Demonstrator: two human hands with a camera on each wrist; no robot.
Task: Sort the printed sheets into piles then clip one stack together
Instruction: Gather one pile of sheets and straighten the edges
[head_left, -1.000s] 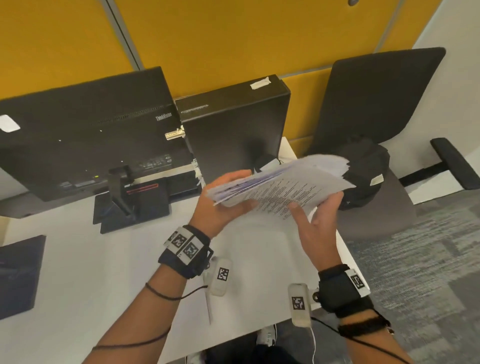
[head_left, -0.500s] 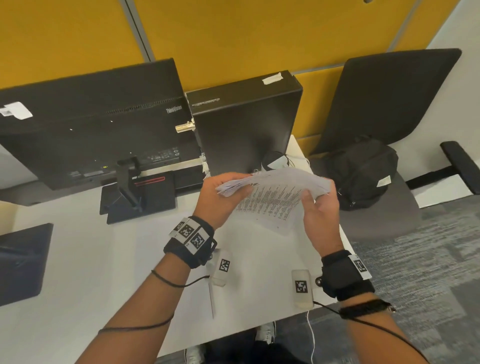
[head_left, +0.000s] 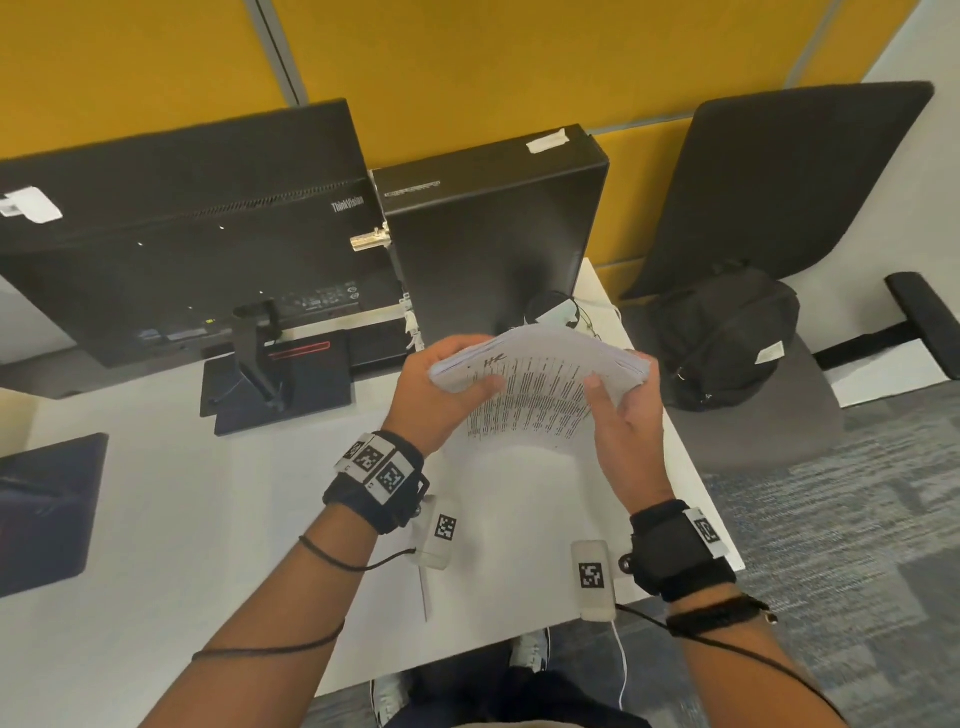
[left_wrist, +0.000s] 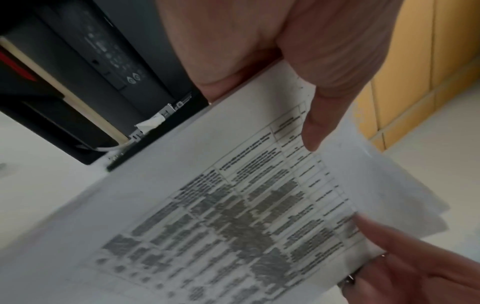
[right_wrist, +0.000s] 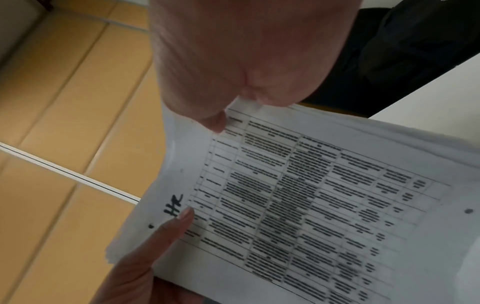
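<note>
I hold one stack of printed sheets (head_left: 540, 387) upright above the white desk (head_left: 156, 519), its lower edge hanging toward the desk. The front sheet (right_wrist: 298, 195) carries a printed table and a handwritten "HR" mark near one corner. My left hand (head_left: 441, 400) grips the stack's left side, thumb on the front. Gripping the right side is my right hand (head_left: 623, 410), with its thumb lying on the print. The left wrist view shows the same sheets (left_wrist: 221, 205) close up, a thumb pressed on the top margin. No clip is visible.
A black monitor (head_left: 197, 228) seen from the back and a black computer case (head_left: 493, 234) stand behind the sheets. Right of the desk a chair (head_left: 779, 208) carries a black backpack (head_left: 727, 338). A dark pad (head_left: 41, 514) lies at the desk's left edge.
The fanned, nearly flat bundle has been gathered into a tighter stack and tipped upright. Both hands moved closer together and down toward the desk.
</note>
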